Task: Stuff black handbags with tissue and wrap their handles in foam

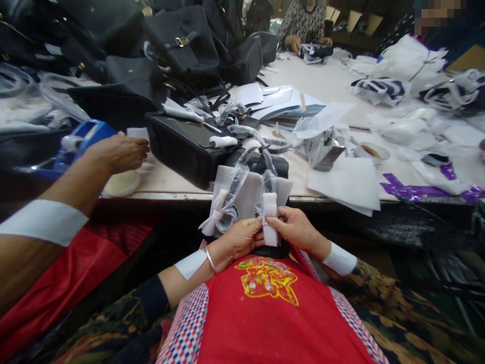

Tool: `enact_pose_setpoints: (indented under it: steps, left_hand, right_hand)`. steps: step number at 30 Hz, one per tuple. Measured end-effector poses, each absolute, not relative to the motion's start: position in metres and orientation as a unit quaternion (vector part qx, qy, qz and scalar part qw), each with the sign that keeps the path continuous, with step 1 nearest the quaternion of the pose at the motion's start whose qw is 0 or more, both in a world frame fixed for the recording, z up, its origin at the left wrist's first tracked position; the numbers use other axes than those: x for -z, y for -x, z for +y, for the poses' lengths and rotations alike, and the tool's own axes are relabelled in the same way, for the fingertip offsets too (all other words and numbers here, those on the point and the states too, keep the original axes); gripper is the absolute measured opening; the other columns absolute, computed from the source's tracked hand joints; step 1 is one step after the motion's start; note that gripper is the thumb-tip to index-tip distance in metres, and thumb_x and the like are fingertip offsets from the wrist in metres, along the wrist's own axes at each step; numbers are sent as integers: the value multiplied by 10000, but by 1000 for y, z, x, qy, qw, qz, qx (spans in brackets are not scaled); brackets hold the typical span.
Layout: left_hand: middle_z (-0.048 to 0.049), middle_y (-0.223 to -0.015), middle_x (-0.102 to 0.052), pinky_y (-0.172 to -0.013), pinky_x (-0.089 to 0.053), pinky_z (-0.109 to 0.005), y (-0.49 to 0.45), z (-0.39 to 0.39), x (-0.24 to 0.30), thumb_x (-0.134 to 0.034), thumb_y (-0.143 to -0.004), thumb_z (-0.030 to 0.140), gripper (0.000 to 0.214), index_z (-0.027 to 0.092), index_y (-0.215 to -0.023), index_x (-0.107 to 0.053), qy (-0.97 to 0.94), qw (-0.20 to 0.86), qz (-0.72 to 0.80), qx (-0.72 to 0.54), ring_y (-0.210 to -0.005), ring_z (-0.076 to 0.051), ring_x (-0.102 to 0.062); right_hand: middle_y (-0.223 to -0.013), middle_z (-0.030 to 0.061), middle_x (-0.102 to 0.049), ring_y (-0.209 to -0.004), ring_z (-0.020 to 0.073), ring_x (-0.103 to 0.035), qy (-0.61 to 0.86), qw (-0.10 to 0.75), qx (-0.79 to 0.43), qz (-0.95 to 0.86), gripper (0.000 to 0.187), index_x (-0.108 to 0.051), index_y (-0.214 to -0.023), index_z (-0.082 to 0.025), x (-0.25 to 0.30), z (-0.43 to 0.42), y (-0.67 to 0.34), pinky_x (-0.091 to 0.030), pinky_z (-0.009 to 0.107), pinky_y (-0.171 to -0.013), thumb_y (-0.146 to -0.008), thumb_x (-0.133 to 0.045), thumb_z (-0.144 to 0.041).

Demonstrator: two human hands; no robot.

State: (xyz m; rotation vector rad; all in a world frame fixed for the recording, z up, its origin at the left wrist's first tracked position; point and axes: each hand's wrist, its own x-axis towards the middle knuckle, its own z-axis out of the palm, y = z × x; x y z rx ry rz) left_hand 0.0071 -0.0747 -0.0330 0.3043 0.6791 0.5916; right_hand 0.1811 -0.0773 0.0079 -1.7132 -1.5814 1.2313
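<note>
A black handbag [261, 164] wrapped in white foam sheet [248, 189] rests against my lap at the table's front edge. Its handle is covered in clear plastic [237, 182]. My left hand [237, 242] and my right hand [293, 230] meet in front of it. Both pinch a strip of white foam wrap [270, 220] folded round the handle base. A second white wrap [216, 210] sits tied on the left handle base.
A co-worker's arm [71, 187] reaches from the left toward a blue tape dispenser [78, 144]. Another black bag [185, 146] lies just behind mine. Black bags pile at the back left; white sheets [346, 184], purple tape [413, 189] and wrapped bags cover the right. Another person works at the far end.
</note>
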Motion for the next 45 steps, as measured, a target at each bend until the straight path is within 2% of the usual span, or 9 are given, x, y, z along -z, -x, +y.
enact_pose_setpoints:
  steps: [6, 15, 21, 26, 33, 36, 40, 43, 45]
  left_hand:
    - [-129, -883, -766, -879, -584, -373, -10, -78, 34, -778, -824, 489, 435, 91, -990, -720, -195, 874, 341, -288, -831, -220, -748]
    - [-76, -844, -748, -913, -534, -379, -15, -76, 40, -792, -802, 459, 392, 113, -975, -727, -205, 872, 345, -282, -842, -217, -721]
    - [-43, -767, -712, -768, -514, -306, -19, -74, 36, -777, -798, 427, 348, 123, -962, -741, -220, 861, 360, -285, -710, -171, -652]
    - [-19, -703, -676, -624, -433, -249, -17, -72, 32, -689, -849, 387, 262, 135, -866, -760, -320, 809, 411, -274, -604, -136, -545]
    - [-59, -770, -727, -633, -418, -260, -17, -71, 25, -632, -872, 360, 280, 128, -916, -783, -440, 719, 464, -271, -677, -185, -581]
    - [-75, -806, -735, -645, -418, -274, -18, -71, 18, -605, -880, 362, 301, 121, -921, -780, -471, 688, 488, -258, -709, -204, -591]
    - [-63, -765, -721, -646, -406, -282, -18, -72, 11, -593, -868, 391, 316, 131, -865, -772, -491, 669, 492, -264, -688, -207, -575]
    - [-72, -779, -725, -637, -402, -287, -18, -72, 11, -560, -874, 442, 373, 128, -828, -755, -513, 658, 490, -254, -713, -222, -584]
    - [-80, -794, -728, -636, -409, -293, -18, -71, 13, -534, -874, 473, 416, 118, -851, -749, -519, 647, 500, -250, -735, -235, -594]
  right_hand:
    - [-669, 24, -630, -586, 150, -528, 641, 199, -378, -638, 313, -687, -798, -140, -9, -76, -183, -379, 259, -525, -855, -592, -433]
    - [-647, 16, -627, -578, 146, -499, 654, 170, -344, -652, 307, -720, -781, -146, -8, -75, -183, -358, 264, -544, -870, -595, -411]
    - [-658, 31, -664, -605, 168, -553, 659, 177, -388, -619, 312, -704, -717, -154, -16, -72, -178, -391, 271, -559, -851, -579, -406]
    - [-570, 15, -605, -533, 152, -520, 661, 150, -406, -614, 285, -609, -628, -184, -26, -72, -177, -354, 263, -502, -848, -552, -357]
    - [-518, -25, -535, -452, 130, -478, 642, 145, -499, -564, 216, -637, -790, -178, -29, -77, -182, -348, 242, -439, -877, -523, -339]
    - [-557, -29, -556, -472, 129, -498, 617, 142, -530, -564, 226, -674, -907, -162, -33, -81, -187, -377, 237, -448, -857, -555, -347]
    - [-655, -9, -621, -544, 141, -550, 615, 189, -468, -606, 341, -718, -1068, -156, -46, -79, -210, -411, 246, -494, -819, -613, -363]
    - [-642, 5, -627, -534, 144, -544, 687, 269, -352, -577, 463, -708, -1169, -121, -61, -59, -248, -414, 261, -498, -817, -633, -411]
    - [-629, 12, -625, -532, 145, -540, 729, 337, -263, -535, 465, -716, -1148, -110, -72, -36, -281, -416, 265, -500, -809, -647, -421]
